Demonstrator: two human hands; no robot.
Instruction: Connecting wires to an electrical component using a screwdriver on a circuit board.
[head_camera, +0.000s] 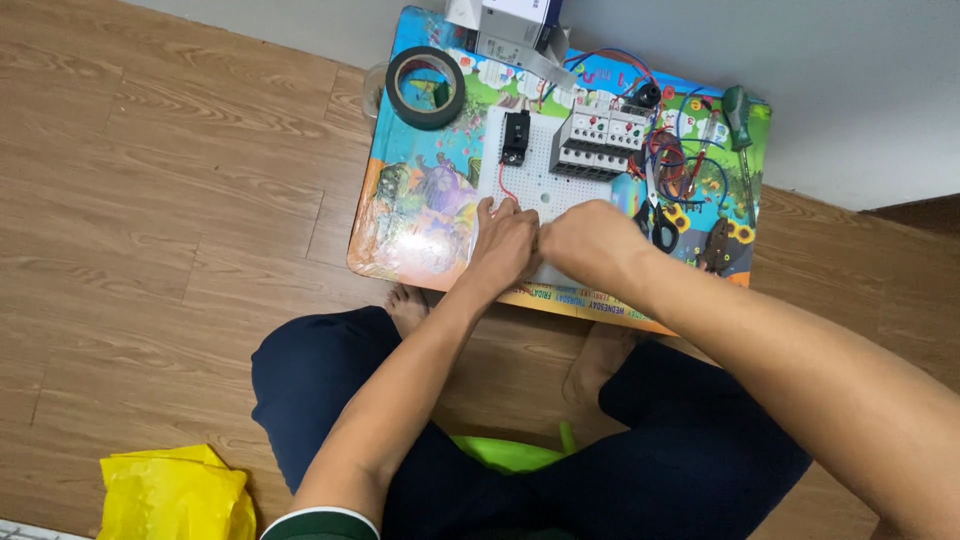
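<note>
A wooden floor (150, 200) carries a small colourful counter (410, 210) at the far middle. On it lies a white perforated board (545, 180) holding a black module (516, 136) with a red wire (506, 187) and grey switch blocks (596, 143). A roll of dark tape (426, 87) sits far left, a green-handled screwdriver (739, 115) far right. The left hand (506, 240) and right hand (585, 235) meet, curled, at the board's near edge; what they pinch I cannot tell.
</note>
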